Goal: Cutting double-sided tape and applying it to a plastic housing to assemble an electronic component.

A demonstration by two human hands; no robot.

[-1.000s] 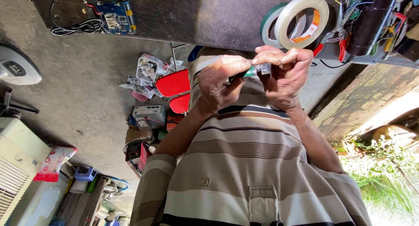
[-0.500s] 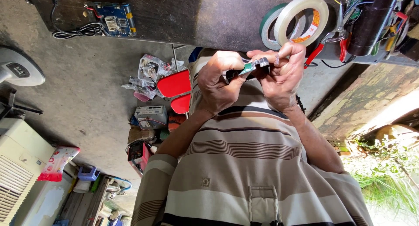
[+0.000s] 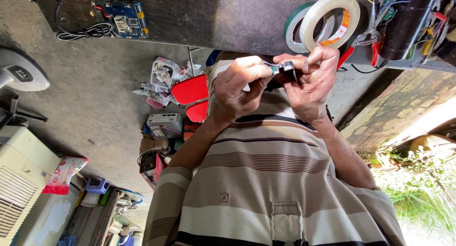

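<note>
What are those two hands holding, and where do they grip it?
A small dark part, pinched between both hands: the left hand grips one end, the right hand the other. What it is cannot be told.

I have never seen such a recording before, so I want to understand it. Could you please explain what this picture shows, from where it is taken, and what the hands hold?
There is no machine here: a person works with two bare hands. The one picture comes from a camera worn on the person's head, looking down, so the striped shirt fills the bottom and the arms reach away from it.

The left hand and the right hand meet in front of the chest. Their fingers pinch a small dark part from both sides; it is too small to say what it is.

Beyond the hands is a dark table. On it lie a pale tape roll, a green tape roll, red-handled pliers and a blue circuit board with a black cable. On the concrete floor at the left stand boxes and red items.
</note>
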